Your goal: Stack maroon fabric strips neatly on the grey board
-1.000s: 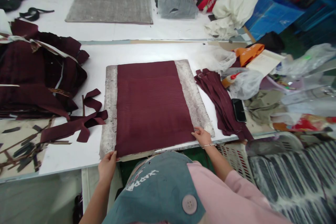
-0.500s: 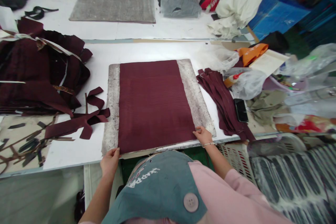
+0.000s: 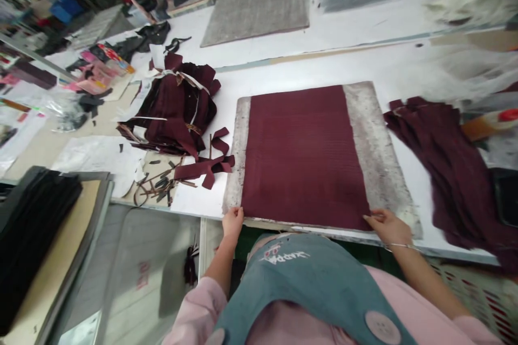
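A maroon fabric panel [image 3: 301,156] lies flat on a speckled grey board [image 3: 374,140], whose bare sides show to the left and right of it. At the panel's near left corner, my left hand [image 3: 232,222] is closed, thumb and fingertips pinching the cloth edge. The near right corner is between the fingertips of my right hand [image 3: 388,226], also pinched, with a thin bracelet at the wrist. Both hands are at the table's front edge.
Left of the board sit a tied bundle of maroon pieces [image 3: 178,113] and loose maroon strips [image 3: 202,168]. More maroon strips [image 3: 441,167] lie to the right, by a bottle with a red cap [image 3: 488,124]. Behind, a second grey board [image 3: 259,8] rests on another table.
The view has swung left, so the panel and both hands appear further right, and more of the left side shows. Both hands keep to the panel's near corners.
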Motion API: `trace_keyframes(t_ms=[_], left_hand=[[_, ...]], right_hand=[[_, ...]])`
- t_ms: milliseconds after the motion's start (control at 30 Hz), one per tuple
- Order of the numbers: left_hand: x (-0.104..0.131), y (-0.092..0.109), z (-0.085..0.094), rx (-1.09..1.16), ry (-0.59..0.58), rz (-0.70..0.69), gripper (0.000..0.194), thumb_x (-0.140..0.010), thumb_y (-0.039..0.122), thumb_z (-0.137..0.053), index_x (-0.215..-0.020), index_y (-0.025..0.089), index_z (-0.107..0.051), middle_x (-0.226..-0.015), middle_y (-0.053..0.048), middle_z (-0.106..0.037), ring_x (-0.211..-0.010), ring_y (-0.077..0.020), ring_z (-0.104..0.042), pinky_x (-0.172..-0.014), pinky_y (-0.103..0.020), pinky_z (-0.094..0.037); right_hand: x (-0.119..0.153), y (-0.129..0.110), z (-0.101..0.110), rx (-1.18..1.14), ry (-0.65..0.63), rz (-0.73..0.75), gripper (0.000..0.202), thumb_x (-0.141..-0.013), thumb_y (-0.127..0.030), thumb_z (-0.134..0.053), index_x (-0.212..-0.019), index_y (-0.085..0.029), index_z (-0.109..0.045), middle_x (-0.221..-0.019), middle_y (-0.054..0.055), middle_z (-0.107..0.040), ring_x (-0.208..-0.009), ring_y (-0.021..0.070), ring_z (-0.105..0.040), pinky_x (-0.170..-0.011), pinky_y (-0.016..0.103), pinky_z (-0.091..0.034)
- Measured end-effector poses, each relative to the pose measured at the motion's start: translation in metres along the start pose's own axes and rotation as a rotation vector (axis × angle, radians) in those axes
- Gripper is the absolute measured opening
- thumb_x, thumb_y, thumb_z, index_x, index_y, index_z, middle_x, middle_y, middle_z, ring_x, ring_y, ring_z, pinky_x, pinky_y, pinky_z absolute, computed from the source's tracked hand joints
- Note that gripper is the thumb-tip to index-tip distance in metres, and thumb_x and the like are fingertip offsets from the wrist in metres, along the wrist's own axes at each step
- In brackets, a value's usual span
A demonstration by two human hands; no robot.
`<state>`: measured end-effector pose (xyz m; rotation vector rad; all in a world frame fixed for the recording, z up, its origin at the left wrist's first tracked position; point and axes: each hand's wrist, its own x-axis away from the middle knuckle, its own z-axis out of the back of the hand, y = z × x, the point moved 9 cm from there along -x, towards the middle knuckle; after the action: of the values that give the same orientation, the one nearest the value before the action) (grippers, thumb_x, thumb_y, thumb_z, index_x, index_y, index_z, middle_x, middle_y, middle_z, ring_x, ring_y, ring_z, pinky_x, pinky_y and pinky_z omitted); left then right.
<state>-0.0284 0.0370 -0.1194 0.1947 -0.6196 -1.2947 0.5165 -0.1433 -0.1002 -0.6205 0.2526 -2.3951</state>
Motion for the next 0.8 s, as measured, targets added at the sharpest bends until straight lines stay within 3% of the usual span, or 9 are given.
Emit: trace_keyframes(t_ms=[433, 800], left_hand=[[0.002, 0.009, 0.002, -0.062, -0.035, 0.003, 0.036, -0.084, 0.04, -0.039, -0.085, 0.016, -0.066, -0.074, -0.01, -0.07, -0.076, -0.0242, -0.065, -0.069, -0.032, -0.042], [-0.001, 0.01, 0.002, -0.119, -0.082, 0.024, 0.04, -0.082, 0.045, -0.037, -0.088, 0.017, -0.065, -0.074, -0.011, -0.069, -0.08, -0.0311, -0.064, -0.069, -0.037, -0.043]], right_hand=[[0.009, -0.007, 0.006, -0.067, 0.051, 0.015, 0.027, -0.064, -0.047, -0.062, -0.072, -0.022, -0.059, -0.071, 0.004, -0.069, -0.073, 0.0258, -0.065, -0.067, 0.036, -0.045], [0.021, -0.022, 0.014, -0.046, 0.063, -0.009, 0.016, -0.072, -0.035, -0.063, -0.078, -0.021, -0.059, -0.074, 0.001, -0.068, -0.076, 0.0188, -0.064, -0.067, 0.027, -0.044]])
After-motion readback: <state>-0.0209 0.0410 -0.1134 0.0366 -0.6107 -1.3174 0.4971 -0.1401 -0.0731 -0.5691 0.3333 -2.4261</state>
